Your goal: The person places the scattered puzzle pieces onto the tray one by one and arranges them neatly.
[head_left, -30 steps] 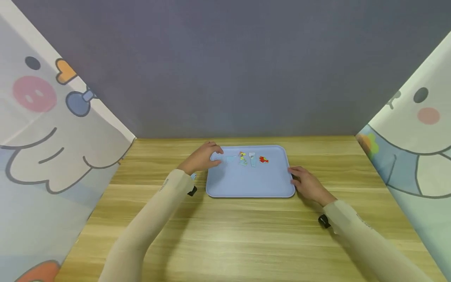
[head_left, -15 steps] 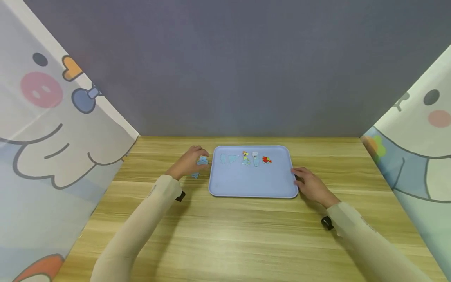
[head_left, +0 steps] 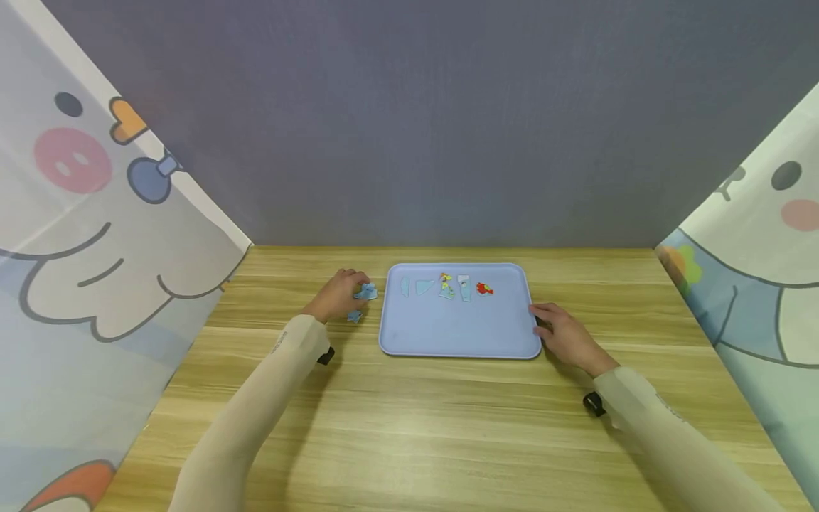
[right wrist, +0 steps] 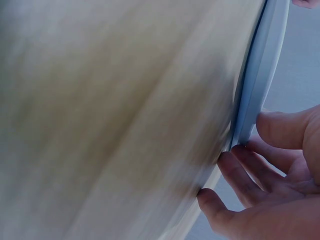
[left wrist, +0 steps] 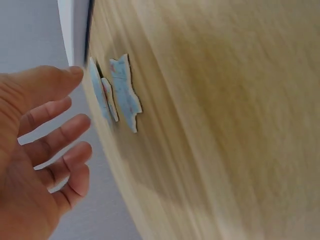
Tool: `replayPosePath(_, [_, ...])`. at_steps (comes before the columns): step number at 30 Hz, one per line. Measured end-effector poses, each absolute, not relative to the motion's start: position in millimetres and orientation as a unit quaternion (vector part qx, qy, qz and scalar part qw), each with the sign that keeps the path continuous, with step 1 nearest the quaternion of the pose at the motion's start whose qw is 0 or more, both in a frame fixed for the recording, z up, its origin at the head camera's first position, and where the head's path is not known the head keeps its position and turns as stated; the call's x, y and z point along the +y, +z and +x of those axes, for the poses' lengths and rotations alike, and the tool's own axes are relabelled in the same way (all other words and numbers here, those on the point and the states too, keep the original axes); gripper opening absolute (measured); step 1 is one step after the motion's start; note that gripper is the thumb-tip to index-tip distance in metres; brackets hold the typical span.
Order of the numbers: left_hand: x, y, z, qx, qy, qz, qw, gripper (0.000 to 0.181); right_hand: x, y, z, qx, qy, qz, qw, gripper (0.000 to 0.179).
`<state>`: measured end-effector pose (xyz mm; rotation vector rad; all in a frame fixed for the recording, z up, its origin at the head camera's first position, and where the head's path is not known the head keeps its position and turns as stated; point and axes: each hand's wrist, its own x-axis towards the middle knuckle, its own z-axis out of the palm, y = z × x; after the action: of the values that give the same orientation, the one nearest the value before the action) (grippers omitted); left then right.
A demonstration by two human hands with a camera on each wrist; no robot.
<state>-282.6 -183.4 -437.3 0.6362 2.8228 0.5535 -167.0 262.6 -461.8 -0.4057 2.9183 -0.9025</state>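
In the head view my left hand [head_left: 337, 296] reaches over a small pile of light blue cardboard puzzle pieces [head_left: 367, 291] left of the tray. The left wrist view shows its thumb and fingers spread, nothing between them, with the thumb tip close to the nearest pieces [left wrist: 102, 92]. Another jagged blue piece [left wrist: 125, 90] lies beside these on the wood. My right hand [head_left: 564, 337] holds the right edge of the light blue tray [head_left: 461, 334]. Its thumb [right wrist: 282, 130] is at the rim, the fingers along the edge below.
Along the tray's far half lie several pieces: a narrow blue one [head_left: 405, 286], a triangular one [head_left: 424, 286], a yellow-patterned one [head_left: 446, 286], a blue-and-white one [head_left: 464, 289] and a red one [head_left: 484, 289]. A grey wall [head_left: 448, 142] stands behind the wooden table [head_left: 435, 427].
My left hand has moved left, from over the tray's left edge to the pile of pieces. A narrow blue piece shows on the tray where the hand was. The right hand stays at the tray.
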Motion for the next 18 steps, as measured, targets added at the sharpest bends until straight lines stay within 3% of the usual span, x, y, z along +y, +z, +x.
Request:
replayPosePath(9, [-185,-449,-290,0.956,0.166,0.215,0.111,0.037,262,-465,-167,0.948,-0.288,-0.133,0.021,0.044])
replayPosePath(18, [-183,-451,-289,0.951,0.193,0.176,0.168,0.039,262,-462,-168,0.949,-0.285,-0.129,0.032,0.045])
